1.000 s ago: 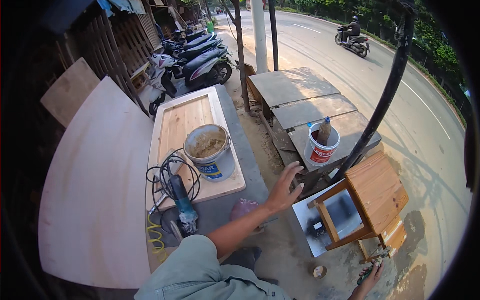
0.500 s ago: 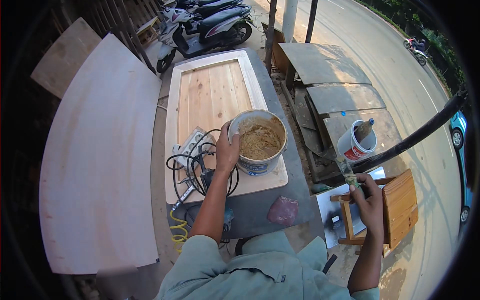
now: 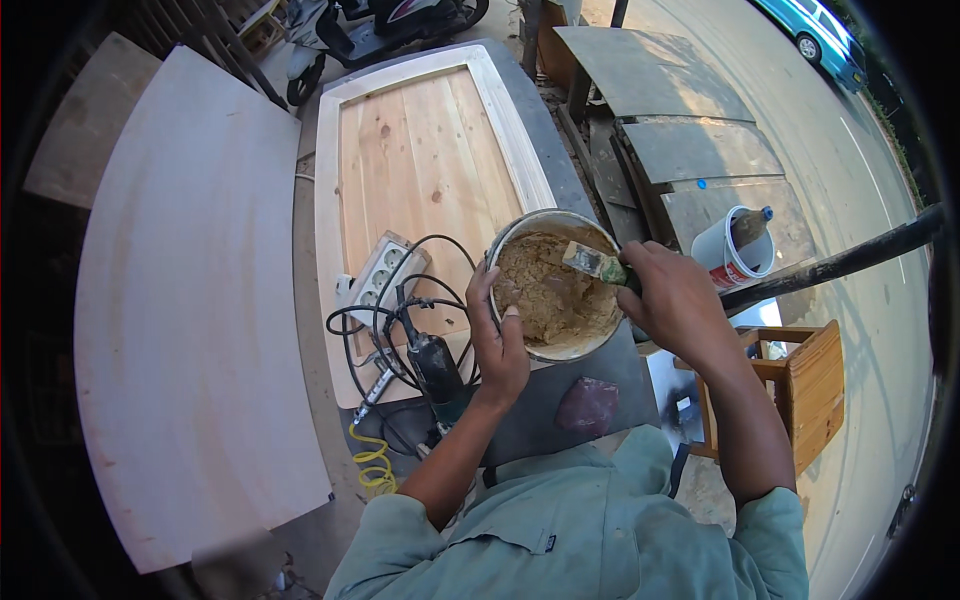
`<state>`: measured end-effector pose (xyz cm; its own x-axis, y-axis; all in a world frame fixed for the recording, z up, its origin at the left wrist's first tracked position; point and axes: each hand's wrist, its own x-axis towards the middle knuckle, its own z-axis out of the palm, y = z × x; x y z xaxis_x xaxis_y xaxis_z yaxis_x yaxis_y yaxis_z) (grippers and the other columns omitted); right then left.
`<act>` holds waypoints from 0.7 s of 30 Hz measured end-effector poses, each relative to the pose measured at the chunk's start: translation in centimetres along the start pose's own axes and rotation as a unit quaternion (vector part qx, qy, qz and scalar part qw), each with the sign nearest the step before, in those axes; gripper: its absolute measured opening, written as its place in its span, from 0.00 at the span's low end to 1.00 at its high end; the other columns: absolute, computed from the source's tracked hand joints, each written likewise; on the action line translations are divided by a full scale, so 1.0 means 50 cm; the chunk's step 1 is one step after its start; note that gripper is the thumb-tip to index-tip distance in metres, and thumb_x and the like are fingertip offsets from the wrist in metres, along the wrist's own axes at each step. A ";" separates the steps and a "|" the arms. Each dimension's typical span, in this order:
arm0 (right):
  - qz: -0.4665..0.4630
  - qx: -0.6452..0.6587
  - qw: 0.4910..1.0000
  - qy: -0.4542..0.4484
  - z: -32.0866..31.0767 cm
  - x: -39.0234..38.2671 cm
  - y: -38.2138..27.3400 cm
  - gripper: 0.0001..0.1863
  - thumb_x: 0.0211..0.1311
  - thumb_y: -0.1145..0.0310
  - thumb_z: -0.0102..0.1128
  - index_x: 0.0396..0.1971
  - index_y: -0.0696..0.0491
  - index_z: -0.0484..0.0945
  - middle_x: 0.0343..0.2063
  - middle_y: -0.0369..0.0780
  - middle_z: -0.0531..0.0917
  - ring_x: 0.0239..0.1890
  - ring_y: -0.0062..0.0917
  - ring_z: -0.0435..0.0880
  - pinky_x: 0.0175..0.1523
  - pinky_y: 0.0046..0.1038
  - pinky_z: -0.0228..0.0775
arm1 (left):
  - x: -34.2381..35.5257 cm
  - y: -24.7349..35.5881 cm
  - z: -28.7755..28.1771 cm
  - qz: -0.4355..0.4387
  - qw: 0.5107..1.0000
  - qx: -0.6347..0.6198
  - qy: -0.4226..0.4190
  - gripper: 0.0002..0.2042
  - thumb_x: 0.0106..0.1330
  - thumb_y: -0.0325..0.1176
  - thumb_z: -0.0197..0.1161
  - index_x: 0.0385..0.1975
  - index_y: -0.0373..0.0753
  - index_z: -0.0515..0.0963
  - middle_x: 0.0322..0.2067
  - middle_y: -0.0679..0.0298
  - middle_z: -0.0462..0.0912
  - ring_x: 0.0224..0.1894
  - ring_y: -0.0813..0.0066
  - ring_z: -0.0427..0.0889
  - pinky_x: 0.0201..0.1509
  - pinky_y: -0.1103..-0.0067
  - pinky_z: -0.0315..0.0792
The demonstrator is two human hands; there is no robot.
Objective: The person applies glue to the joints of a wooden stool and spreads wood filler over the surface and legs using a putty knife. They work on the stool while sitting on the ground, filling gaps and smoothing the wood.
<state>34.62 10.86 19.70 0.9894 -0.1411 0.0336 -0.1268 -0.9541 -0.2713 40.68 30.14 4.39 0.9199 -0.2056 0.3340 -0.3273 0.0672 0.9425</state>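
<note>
My left hand (image 3: 500, 345) grips the side of a round bucket (image 3: 540, 320) of lumpy tan paste. My right hand (image 3: 660, 295) holds a putty knife (image 3: 597, 262) by its green handle, its blade over the paste. Below and left of the bucket, a power strip (image 3: 385, 280), tangled black cables and an angle grinder (image 3: 436, 370) lie on a framed pale wooden panel (image 3: 420, 160). An air tool (image 3: 370, 398) with a yellow coiled hose is at the panel's lower left, and a maroon cloth or pad (image 3: 585, 408) lies on the dark bench (image 3: 620, 375).
A large pale board (image 3: 190, 310) stands left. A parked scooter (image 3: 370, 30) is behind the bench. Right are grey slabs (image 3: 680, 95), a white bucket holding a bottle (image 3: 728, 258), a slanting black pole (image 3: 860, 252), a wooden stool (image 3: 815, 400) and a road with a blue van (image 3: 815, 40).
My left hand, reaching out a second ago, now grips the paste bucket, which has shifted right off the panel's middle. My right hand has brought the putty knife up and over into the bucket.
</note>
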 end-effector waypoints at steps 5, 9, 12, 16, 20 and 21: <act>-0.009 -0.030 0.997 -0.069 0.070 0.025 0.007 0.11 0.58 0.68 0.57 0.24 0.60 0.81 0.27 0.52 0.84 0.33 0.49 0.85 0.43 0.47 0.77 | -0.040 0.012 0.016 0.046 0.998 0.035 -0.018 0.29 0.64 0.23 0.50 0.68 0.33 0.58 0.72 0.42 0.54 0.76 0.48 0.54 0.78 0.60 0.49; -0.050 -0.026 0.995 -0.077 0.116 0.024 0.016 0.10 0.59 0.67 0.59 0.30 0.59 0.80 0.27 0.51 0.83 0.34 0.48 0.85 0.41 0.47 0.76 | -0.067 0.006 0.006 0.041 0.998 -0.049 -0.020 0.34 0.61 0.23 0.54 0.70 0.35 0.52 0.73 0.41 0.50 0.77 0.48 0.50 0.79 0.60 0.46; -0.083 -0.013 0.995 -0.051 0.141 0.020 0.011 0.09 0.61 0.70 0.54 0.28 0.57 0.81 0.23 0.50 0.83 0.31 0.46 0.86 0.37 0.45 0.77 | -0.083 0.001 -0.010 0.038 0.996 -0.077 -0.034 0.37 0.59 0.22 0.55 0.71 0.36 0.48 0.74 0.40 0.48 0.77 0.50 0.49 0.79 0.60 0.45; -0.115 0.005 0.990 -0.082 0.158 0.019 0.001 0.08 0.61 0.69 0.55 0.28 0.55 0.82 0.22 0.45 0.84 0.28 0.43 0.87 0.34 0.42 0.77 | -0.094 -0.007 -0.021 0.037 0.996 -0.063 -0.048 0.39 0.58 0.23 0.55 0.72 0.36 0.47 0.74 0.44 0.49 0.77 0.54 0.49 0.79 0.61 0.45; -0.133 -0.059 0.979 -0.146 0.169 0.016 -0.005 0.07 0.58 0.69 0.58 0.25 0.52 0.84 0.24 0.42 0.86 0.30 0.36 0.88 0.33 0.36 0.77 | -0.102 -0.016 -0.024 0.044 0.996 -0.048 -0.057 0.39 0.59 0.25 0.55 0.72 0.36 0.47 0.75 0.44 0.46 0.77 0.53 0.49 0.79 0.61 0.45; -0.149 -0.056 0.978 -0.135 0.170 0.015 -0.007 0.06 0.57 0.69 0.59 0.25 0.51 0.84 0.24 0.42 0.86 0.31 0.35 0.89 0.34 0.35 0.77 | -0.104 -0.018 -0.024 0.048 0.996 -0.046 -0.059 0.38 0.60 0.26 0.55 0.72 0.36 0.47 0.75 0.44 0.46 0.77 0.53 0.49 0.79 0.61 0.45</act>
<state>35.98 13.33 11.62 0.9643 0.2082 -0.1635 0.1784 -0.9674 -0.1796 36.47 32.33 1.80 0.8515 -0.3064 0.4256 -0.3869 0.1810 0.9042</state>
